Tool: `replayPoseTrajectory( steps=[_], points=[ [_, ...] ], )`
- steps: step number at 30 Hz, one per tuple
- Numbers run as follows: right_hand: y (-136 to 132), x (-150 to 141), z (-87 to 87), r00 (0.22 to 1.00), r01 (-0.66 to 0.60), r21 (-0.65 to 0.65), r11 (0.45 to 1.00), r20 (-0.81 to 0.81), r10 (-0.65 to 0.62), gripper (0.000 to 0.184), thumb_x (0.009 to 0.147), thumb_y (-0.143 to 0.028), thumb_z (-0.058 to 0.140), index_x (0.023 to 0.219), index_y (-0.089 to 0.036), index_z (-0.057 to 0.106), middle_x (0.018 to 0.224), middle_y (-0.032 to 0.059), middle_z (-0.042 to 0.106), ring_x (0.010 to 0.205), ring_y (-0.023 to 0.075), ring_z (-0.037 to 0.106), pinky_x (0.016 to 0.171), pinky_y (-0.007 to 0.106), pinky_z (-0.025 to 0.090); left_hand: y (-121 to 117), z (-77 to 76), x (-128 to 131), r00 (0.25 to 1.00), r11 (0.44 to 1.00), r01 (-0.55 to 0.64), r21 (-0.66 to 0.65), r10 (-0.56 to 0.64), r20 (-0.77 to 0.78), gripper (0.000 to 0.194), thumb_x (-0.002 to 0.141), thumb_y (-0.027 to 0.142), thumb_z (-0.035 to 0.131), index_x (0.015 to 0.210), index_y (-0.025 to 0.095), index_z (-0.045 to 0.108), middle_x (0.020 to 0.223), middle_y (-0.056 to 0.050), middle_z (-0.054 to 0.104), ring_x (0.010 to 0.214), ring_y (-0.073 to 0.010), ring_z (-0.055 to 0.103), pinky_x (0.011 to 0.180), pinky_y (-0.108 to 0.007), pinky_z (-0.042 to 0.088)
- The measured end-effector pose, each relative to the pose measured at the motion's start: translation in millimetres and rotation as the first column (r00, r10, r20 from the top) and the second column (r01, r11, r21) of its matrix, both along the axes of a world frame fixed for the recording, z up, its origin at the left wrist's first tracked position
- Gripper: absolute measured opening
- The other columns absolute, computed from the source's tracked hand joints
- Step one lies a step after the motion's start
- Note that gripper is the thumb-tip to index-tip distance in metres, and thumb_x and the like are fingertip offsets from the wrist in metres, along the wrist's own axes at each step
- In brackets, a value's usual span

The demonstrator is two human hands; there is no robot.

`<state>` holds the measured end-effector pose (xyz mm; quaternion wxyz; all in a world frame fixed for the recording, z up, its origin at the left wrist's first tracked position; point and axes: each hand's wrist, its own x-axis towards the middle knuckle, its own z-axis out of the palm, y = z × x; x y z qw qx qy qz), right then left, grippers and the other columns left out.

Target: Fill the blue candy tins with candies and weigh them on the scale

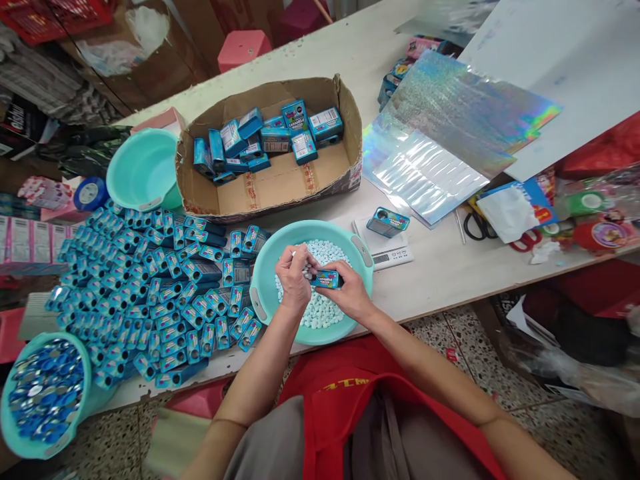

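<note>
Over a turquoise basin (261,267) of small pale candies (325,312), my right hand (354,292) is closed around a small blue candy box (327,279). My left hand (294,275) is curled round a handful of the pale candies, right against the box's open end. Just beyond the basin's right rim stands a white digital scale (395,257), and another blue box (387,222) rests at its far edge. To the left, many blue boxes (170,290) stand close together, the nearer ones with round holes in their tops.
A cardboard carton (270,193) with several blue boxes lies behind the basin. Shiny holographic sheets (440,127) and scissors (477,227) are at the right. An empty turquoise basin (143,167) and a tub of blue lids (47,390) flank the boxes at left.
</note>
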<state>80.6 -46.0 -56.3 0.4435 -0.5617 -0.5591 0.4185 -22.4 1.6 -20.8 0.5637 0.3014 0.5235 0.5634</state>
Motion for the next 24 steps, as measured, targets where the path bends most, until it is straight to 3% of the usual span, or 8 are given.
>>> replayPoseTrajectory(
  steps=[4,7,9,12,15,17,20,24],
  points=[
    [-6,10,0.1,0.998,-0.002,-0.008,1.0,-0.068,0.001,0.03,0.067,-0.028,0.077,0.091,-0.022,0.061,0.088,0.0017,0.061,0.086,0.0199,0.059,0.078,0.034,0.047,6,6.8,-14,0.992,0.997,-0.017,-0.069,0.025,0.124,0.03,0.07,0.036,0.065,0.061,0.018,0.043,0.054,0.005,0.048,0.039,-0.0041,0.041,0.035,-0.017,0.026],
    [-12,19,-0.1,0.991,0.0,0.001,1.0,-0.131,0.0,0.035,0.067,-0.032,0.078,0.095,-0.023,0.061,0.095,0.0028,0.062,0.092,0.0204,0.06,0.083,0.035,0.047,10,2.8,-32,0.986,0.994,0.046,-0.099,-0.029,0.162,0.025,0.069,0.035,0.065,0.065,0.018,0.048,0.064,0.001,0.058,0.04,-0.0044,0.044,0.035,-0.018,0.027],
    [-14,23,-2.6,0.994,0.026,0.004,1.0,-0.108,-0.026,0.033,0.067,-0.033,0.078,0.094,-0.024,0.062,0.094,0.0029,0.062,0.092,0.0204,0.06,0.083,0.035,0.048,11,-9.8,-42,0.983,0.969,0.137,-0.204,-0.109,0.145,0.022,0.066,0.035,0.065,0.069,0.017,0.052,0.07,-0.002,0.062,0.044,-0.0065,0.05,0.036,-0.018,0.031],
    [-14,26,-8.7,0.998,0.036,-0.002,0.999,-0.058,-0.036,0.03,0.067,-0.031,0.078,0.093,-0.023,0.063,0.093,0.0029,0.061,0.091,0.0203,0.06,0.081,0.035,0.049,8,-37.2,-50,0.966,0.88,0.254,-0.402,-0.209,0.153,0.023,0.064,0.035,0.065,0.07,0.016,0.054,0.061,0.001,0.056,0.043,-0.0064,0.05,0.037,-0.017,0.03],
    [-14,26,-15.0,1.0,0.015,0.01,1.0,-0.026,-0.014,0.032,0.067,-0.029,0.078,0.095,-0.023,0.062,0.093,0.0031,0.061,0.091,0.0203,0.06,0.081,0.035,0.049,4,-60.6,-51,0.959,0.836,0.282,-0.471,-0.261,0.111,0.028,0.064,0.04,0.064,0.073,0.016,0.054,0.058,0.003,0.053,0.037,-0.0039,0.042,0.034,-0.016,0.024],
    [-14,26,-19.0,0.999,0.028,0.024,0.999,0.016,-0.028,0.033,0.067,-0.026,0.077,0.095,-0.023,0.061,0.093,0.0034,0.061,0.091,0.0208,0.06,0.08,0.036,0.049,2,-68.0,-51,0.94,0.785,0.308,-0.538,-0.338,0.045,0.029,0.062,0.038,0.067,0.075,0.015,0.054,0.055,0.004,0.052,0.034,-0.0036,0.039,0.033,-0.016,0.021],
    [-14,24,-23.5,0.997,0.033,0.049,0.998,0.068,-0.036,0.033,0.068,-0.021,0.076,0.096,-0.023,0.06,0.094,0.0046,0.061,0.093,0.0222,0.059,0.081,0.037,0.048,7,-62.6,-51,0.905,0.732,0.335,-0.593,-0.426,-0.014,0.031,0.058,0.034,0.072,0.073,0.016,0.05,0.049,0.006,0.047,0.032,-0.0031,0.035,0.032,-0.014,0.016],
    [-15,20,-25.7,0.995,-0.002,0.081,0.997,0.096,-0.006,0.036,0.067,-0.017,0.077,0.097,-0.022,0.059,0.095,0.0057,0.062,0.094,0.024,0.059,0.081,0.039,0.048,31,-28.1,-36,0.845,0.748,0.465,-0.474,-0.535,-0.017,0.037,0.063,0.043,0.072,0.072,0.017,0.048,0.05,0.007,0.044,0.033,-0.0014,0.03,0.034,-0.014,0.013]
  ],
)
